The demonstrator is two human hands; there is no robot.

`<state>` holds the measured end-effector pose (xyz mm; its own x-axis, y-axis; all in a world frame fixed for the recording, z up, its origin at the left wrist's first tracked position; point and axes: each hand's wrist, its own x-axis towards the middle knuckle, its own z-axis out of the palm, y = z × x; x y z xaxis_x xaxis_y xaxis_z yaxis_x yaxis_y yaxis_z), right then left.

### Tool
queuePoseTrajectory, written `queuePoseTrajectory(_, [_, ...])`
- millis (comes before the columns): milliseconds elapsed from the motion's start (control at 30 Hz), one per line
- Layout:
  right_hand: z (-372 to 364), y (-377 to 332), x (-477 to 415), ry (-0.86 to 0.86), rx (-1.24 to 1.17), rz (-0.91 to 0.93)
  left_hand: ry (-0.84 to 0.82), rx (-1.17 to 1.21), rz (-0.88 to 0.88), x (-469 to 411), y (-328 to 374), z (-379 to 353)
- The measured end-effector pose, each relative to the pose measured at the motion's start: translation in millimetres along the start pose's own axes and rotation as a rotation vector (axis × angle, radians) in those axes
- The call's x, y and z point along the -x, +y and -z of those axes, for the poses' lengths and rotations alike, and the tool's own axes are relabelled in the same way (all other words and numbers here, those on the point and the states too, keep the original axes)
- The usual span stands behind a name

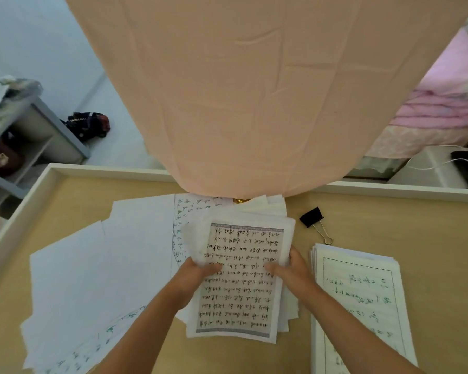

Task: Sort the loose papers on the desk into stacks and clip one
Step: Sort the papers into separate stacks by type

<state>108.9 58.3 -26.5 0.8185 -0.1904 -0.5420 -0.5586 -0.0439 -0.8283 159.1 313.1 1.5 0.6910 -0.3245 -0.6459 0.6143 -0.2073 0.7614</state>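
Hands (197, 276) (295, 268) seemingly pinch paper sheaf (241, 300).

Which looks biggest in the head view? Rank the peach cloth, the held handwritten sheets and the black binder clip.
1. hanging peach fabric cloth
2. bundle of handwritten white paper sheets
3. black metal binder clip

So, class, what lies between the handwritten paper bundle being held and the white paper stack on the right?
Head view: between bundle and stack, only bare tan wooden desk, crossed by the right forearm.
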Motion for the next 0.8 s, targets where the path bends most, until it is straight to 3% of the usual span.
queuePoseTrajectory(100, [-7,-9,6,-0.003,0.003,0.016,0.049,0.023,-0.042,9,3,11])
queuePoseTrajectory(333, [-32,-10,28,0.016,-0.082,0.012,0.367,0.000,-0.197,28,7,10])
queuePoseTrajectory(500, [-36,-15,40,0.027,-0.146,0.031,0.369,0.134,-0.206,38,13,17])
queuePoseTrajectory(600, [-34,-26,46,-0.008,-0.130,0.076,0.207,0.196,-0.306,51,26,28])
queuePoseTrajectory(667, [-41,-35,50,-0.016,-0.084,0.125,0.156,0.103,-0.388,59,34,23])
queuePoseTrajectory(733, [-48,-44,54,0.048,-0.076,0.190,0.253,0.052,-0.406,64,42,14])
queuePoseTrajectory(800, [-51,-57,61,0.144,-0.126,0.255,0.324,0.150,-0.418,72,55,11])
